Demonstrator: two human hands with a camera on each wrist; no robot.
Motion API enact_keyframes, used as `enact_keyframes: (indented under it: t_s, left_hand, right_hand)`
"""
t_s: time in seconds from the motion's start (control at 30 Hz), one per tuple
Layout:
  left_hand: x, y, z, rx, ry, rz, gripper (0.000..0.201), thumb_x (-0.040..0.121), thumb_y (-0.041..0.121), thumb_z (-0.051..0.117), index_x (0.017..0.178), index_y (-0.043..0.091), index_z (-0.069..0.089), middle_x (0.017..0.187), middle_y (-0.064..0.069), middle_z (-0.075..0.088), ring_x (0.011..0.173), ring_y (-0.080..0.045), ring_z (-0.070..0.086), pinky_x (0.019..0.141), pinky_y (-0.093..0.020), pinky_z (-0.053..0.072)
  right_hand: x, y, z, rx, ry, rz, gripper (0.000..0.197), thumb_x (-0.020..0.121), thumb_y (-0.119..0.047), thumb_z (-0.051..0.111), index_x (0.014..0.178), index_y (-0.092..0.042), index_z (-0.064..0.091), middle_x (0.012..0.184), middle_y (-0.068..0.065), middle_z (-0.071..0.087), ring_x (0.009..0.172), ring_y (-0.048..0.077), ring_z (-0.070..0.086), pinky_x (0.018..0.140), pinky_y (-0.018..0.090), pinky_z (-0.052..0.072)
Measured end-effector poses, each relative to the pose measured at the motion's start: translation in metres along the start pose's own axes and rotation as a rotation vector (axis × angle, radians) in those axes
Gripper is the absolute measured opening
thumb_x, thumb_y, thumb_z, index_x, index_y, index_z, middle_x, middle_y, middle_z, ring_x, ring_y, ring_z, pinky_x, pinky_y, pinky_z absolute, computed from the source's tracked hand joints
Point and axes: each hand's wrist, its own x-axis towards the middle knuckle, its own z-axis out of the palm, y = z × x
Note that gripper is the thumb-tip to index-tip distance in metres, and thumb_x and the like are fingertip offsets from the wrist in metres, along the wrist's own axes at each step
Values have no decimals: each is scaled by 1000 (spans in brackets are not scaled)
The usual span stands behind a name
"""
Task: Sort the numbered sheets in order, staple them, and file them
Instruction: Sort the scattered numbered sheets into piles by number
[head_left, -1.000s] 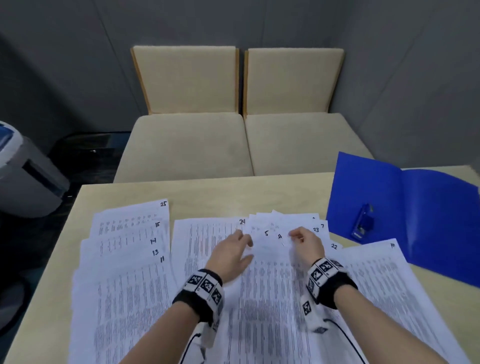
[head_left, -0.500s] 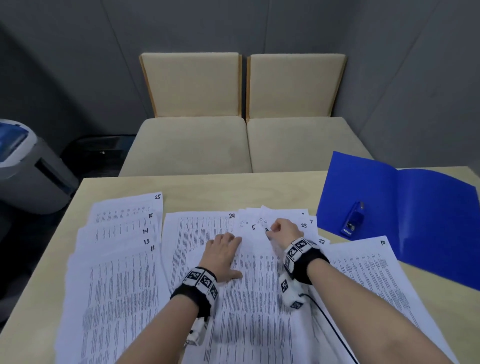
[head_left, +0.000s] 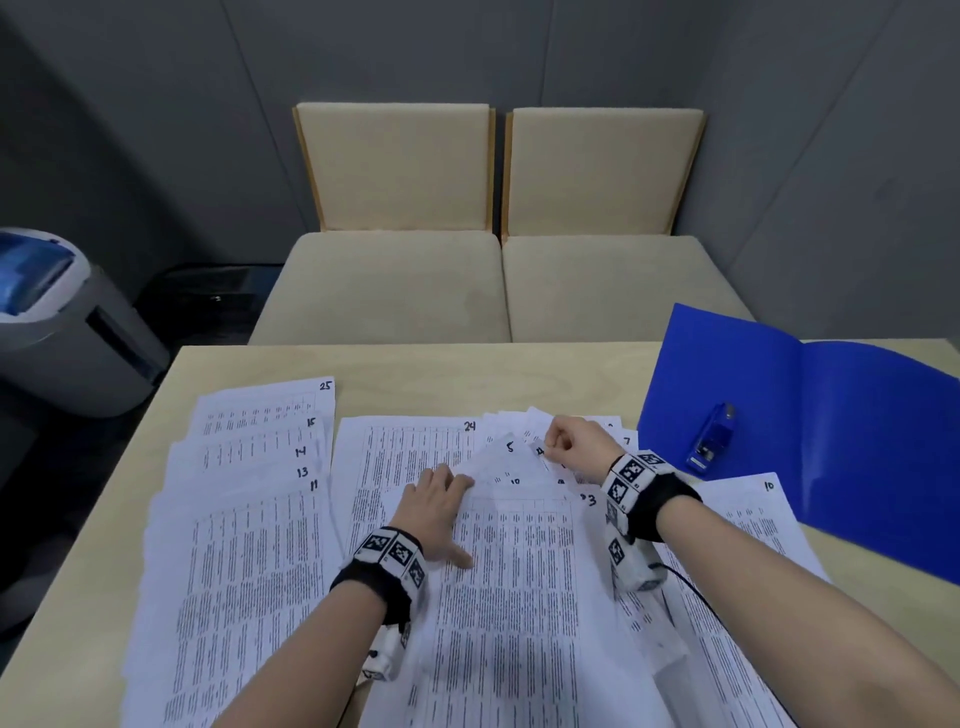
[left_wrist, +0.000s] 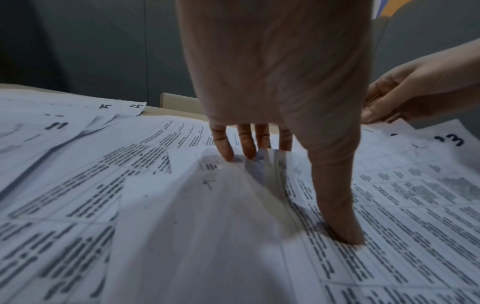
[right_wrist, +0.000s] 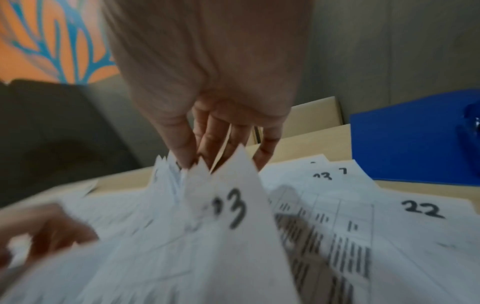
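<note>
Numbered printed sheets cover the table. A fanned pile at the left (head_left: 260, 467) shows 25, 15, 14, 13 and 11. The middle pile (head_left: 514, 545) shows 24, 5 and 4. My left hand (head_left: 441, 493) lies flat on the middle pile, fingers straight and pressing the paper (left_wrist: 233, 152). My right hand (head_left: 563, 441) pinches the top corners of several lifted sheets (right_wrist: 221, 185), one marked 3. A sheet marked 10 (head_left: 748, 514) lies at the right, and sheet 22 (right_wrist: 423, 209) beside it. A blue stapler (head_left: 711, 436) rests on the open blue folder (head_left: 857, 441).
The wooden table's (head_left: 415, 369) far strip is bare. Two beige chairs (head_left: 493, 234) stand beyond its far edge. A grey and blue bin (head_left: 57, 322) stands on the floor at the left. Grey walls close the room.
My left hand drew back and flattened on the middle pile. My right hand shifted slightly left and lifted the sheet corners in a pinch.
</note>
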Motion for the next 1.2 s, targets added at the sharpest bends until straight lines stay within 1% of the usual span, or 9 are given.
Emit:
enact_keyframes:
  t_s: [0.13, 0.23, 0.37, 0.53, 0.63, 0.77, 0.93, 1.07, 1.2]
  left_hand:
    - [0, 2, -1, -8, 42, 16, 82, 61, 52, 79, 123, 21, 36, 121, 2, 35, 109, -17, 35, 95, -32, 35]
    - [1, 1, -5, -114, 111, -12, 48, 73, 32, 73, 104, 20, 39, 110, 1, 48, 94, -16, 40, 79, -27, 37]
    - [1, -3, -10, -248, 41, -71, 24, 84, 11, 61, 92, 21, 41, 103, -5, 63, 91, -22, 56, 78, -30, 45]
    - [-1, -11, -7, -384, 36, -134, 29, 86, 15, 62, 114, 14, 58, 112, -5, 65, 104, -23, 61, 87, -27, 46]
    - [-5, -16, -8, -531, 83, -175, 6, 86, 19, 61, 92, 21, 62, 80, -1, 67, 77, -22, 67, 66, -22, 47]
    - [-10, -27, -12, -650, 137, -176, 10, 91, 16, 56, 82, 17, 60, 62, 3, 61, 52, -14, 59, 60, -25, 52]
    - [-18, -45, -17, -712, 180, -205, 15, 96, 19, 50, 87, 17, 62, 77, -7, 68, 62, -23, 64, 56, -22, 48]
    - [-21, -52, -17, -811, 160, -207, 18, 96, 16, 49, 84, 19, 62, 73, -13, 66, 71, -36, 69, 64, -36, 60]
    - [-20, -48, -16, -937, 128, -210, 17, 98, 15, 44, 94, 12, 60, 78, -16, 60, 69, -30, 63, 70, -44, 60]
  right_hand:
    - [-5, -3, 21, -102, 52, -13, 8, 87, -19, 54, 81, -24, 51, 81, -1, 60, 81, 22, 55, 72, 32, 44]
    - [-7, -10, 20, -108, 200, -59, 12, 92, -24, 52, 82, -18, 53, 73, -3, 56, 77, 25, 54, 70, 31, 41]
    - [-15, -25, 2, 307, 346, -100, 13, 89, -6, 54, 77, -13, 54, 72, -3, 59, 72, 17, 54, 67, 24, 42]
    - [-34, -44, -45, 754, 632, -188, 23, 90, -3, 56, 75, -20, 52, 75, -4, 58, 68, 2, 56, 64, 8, 44]
    - [-39, -41, -79, 1050, 763, -176, 21, 91, -10, 58, 79, -25, 53, 81, -6, 61, 74, 6, 57, 67, 19, 45]
    - [-52, -32, -119, 1430, 868, -166, 19, 94, -8, 53, 81, -21, 50, 72, -3, 55, 55, 5, 50, 49, 18, 41]
    - [-50, 7, -114, 1261, 1019, 150, 12, 93, -9, 53, 84, -17, 53, 74, 0, 52, 70, 14, 52, 64, 26, 44]
    - [-46, 46, -65, 1003, 848, 401, 17, 89, -12, 56, 104, -6, 60, 96, 12, 61, 84, 20, 52, 76, 34, 48]
    - [-56, 49, 4, 875, 488, 372, 7, 88, -9, 61, 81, -10, 59, 74, 4, 54, 73, 18, 49, 65, 27, 39]
